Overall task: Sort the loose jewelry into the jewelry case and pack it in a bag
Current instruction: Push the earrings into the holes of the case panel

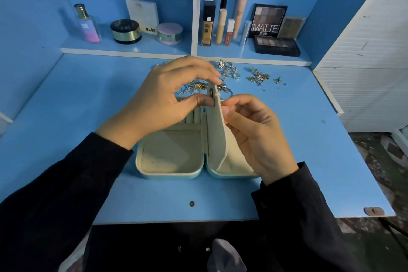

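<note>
Pinching the upright inner flap (pixel 217 132) of the open jewelry case (pixel 170 159) on the desk (pixel 66 134), the left hand (pixel 167 99) grips its top and the right hand (pixel 258 137) its edge; both partly hide the loose jewelry (pixel 229 70) heaped behind, below shelved cosmetics (pixel 208 26)

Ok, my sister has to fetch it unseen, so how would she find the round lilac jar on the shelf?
At the back of the blue desk runs a low blue shelf; look in its left compartment. The round lilac jar stands furthest right there, next to the white upright divider. Unlike the black-lidded round jar nearby, its lid is pale lilac.
</note>
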Tool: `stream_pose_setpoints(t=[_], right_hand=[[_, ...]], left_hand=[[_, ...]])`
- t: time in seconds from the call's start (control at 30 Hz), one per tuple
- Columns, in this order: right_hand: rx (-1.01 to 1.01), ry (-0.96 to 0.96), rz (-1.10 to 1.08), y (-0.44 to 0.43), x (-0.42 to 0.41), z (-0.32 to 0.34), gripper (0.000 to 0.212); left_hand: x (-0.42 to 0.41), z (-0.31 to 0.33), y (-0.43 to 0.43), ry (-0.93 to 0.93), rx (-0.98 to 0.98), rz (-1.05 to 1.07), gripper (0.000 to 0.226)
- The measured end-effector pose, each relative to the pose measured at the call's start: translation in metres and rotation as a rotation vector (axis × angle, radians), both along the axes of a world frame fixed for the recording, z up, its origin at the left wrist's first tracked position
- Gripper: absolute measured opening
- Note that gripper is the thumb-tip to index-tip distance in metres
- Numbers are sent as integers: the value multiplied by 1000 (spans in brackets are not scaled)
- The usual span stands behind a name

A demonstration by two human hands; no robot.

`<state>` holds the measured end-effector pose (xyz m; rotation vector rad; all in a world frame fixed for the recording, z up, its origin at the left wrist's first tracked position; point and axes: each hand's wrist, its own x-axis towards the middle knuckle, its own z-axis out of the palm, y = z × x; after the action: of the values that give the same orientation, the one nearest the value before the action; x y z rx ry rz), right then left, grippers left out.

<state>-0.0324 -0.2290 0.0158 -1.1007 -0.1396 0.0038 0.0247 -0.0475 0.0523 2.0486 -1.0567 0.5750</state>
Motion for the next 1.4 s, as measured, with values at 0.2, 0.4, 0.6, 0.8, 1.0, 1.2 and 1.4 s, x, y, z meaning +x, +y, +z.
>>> stream_pose_setpoints(t=[0.2, 0.4, 0.6, 0.8, 1.0, 1.2, 1.4], right_hand=[[53, 9, 19, 1, -1, -1, 15], [141, 70, 29, -1, -2, 0, 12], [153, 75, 47, 0, -2, 1, 12], [145, 76, 57, 1, -2, 1, 11], [115, 59, 46, 4, 1, -2, 11], [34, 7, 4, 5, 0, 0, 10], [-144, -64, -105, 5, -2, -2, 4]], left_hand=[[-1, -1, 0, 7, -2, -5, 29], [0, -2, 2, 10, -7, -4, 28], [0, -2, 2, 9, -8, -7, 28], [1, -3, 2, 13, -6, 1, 29], [1, -3, 2, 16, -2, 0, 30], [1, -3, 2, 7, -1, 1, 29], [1, -2, 2, 2, -5, -5, 28]])
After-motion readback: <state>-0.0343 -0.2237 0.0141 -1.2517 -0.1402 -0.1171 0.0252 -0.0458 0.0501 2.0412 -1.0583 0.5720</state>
